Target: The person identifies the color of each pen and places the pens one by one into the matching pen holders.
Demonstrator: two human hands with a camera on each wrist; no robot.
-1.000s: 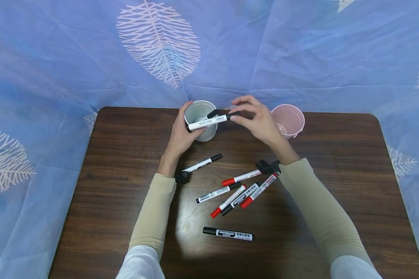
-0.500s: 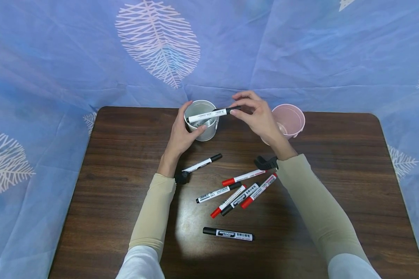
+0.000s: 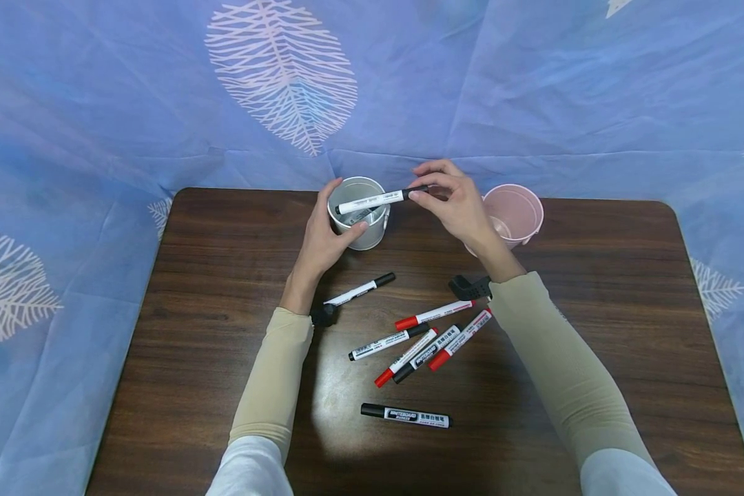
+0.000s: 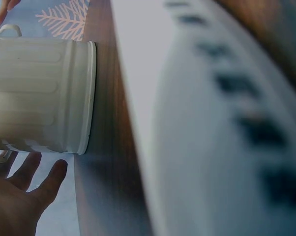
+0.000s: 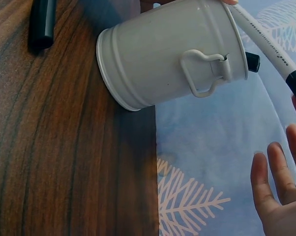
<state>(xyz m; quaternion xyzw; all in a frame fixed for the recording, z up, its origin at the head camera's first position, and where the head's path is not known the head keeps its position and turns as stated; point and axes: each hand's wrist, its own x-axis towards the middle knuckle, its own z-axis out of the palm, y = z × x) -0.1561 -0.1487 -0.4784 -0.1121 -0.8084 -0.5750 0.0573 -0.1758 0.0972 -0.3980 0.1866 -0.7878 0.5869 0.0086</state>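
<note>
My left hand (image 3: 324, 234) holds the white metal bucket (image 3: 369, 238) from its left side, thumb at the front rim. In the right wrist view the bucket (image 5: 162, 54) stands with a side handle, and a black marker end (image 5: 253, 62) pokes out past its rim. With thumb and fingertips, my right hand (image 3: 455, 203) pinches a white whiteboard marker (image 3: 372, 202) by its black cap. That marker lies nearly level across the bucket's mouth. In the left wrist view, some fingers of the left hand (image 4: 27, 187) appear beside the bucket.
A pink bucket (image 3: 513, 215) stands behind my right wrist. Several red-capped and black-capped markers lie mid-table, some close together, such as a red one (image 3: 461, 339). One black marker (image 3: 406, 416) lies nearer the front; another (image 3: 359, 289) is beside my left wrist.
The held marker has risen and shifted toward the back over the bucket's mouth, with my right hand moving up slightly. My left hand stays at the bucket.
</note>
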